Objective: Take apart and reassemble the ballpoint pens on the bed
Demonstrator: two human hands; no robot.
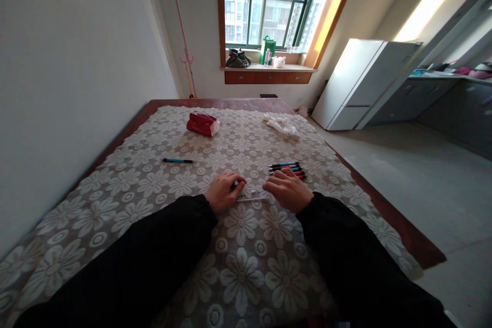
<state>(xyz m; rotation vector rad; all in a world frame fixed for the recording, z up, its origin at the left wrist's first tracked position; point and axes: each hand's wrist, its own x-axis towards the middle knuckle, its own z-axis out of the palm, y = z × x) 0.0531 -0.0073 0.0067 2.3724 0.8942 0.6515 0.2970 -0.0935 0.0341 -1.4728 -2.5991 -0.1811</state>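
Note:
My left hand is closed above the tablecloth, its thumb and fingers curled together. A small dark bit shows between them, too little to name. Across from it, my right hand is also closed, fingertips bent down and drawn together; what they hold, if anything, is hidden. Between the hands lies a thin, clear strip on the cloth. Just beyond my right hand, several pens with blue and red barrels lie side by side, partly covered by the hand. A single blue pen lies apart to the left.
A floral lace tablecloth covers the wooden table. Farther back are a red tissue pack and a crumpled white plastic bag. A wall borders the left side; a white fridge stands beyond the table's right.

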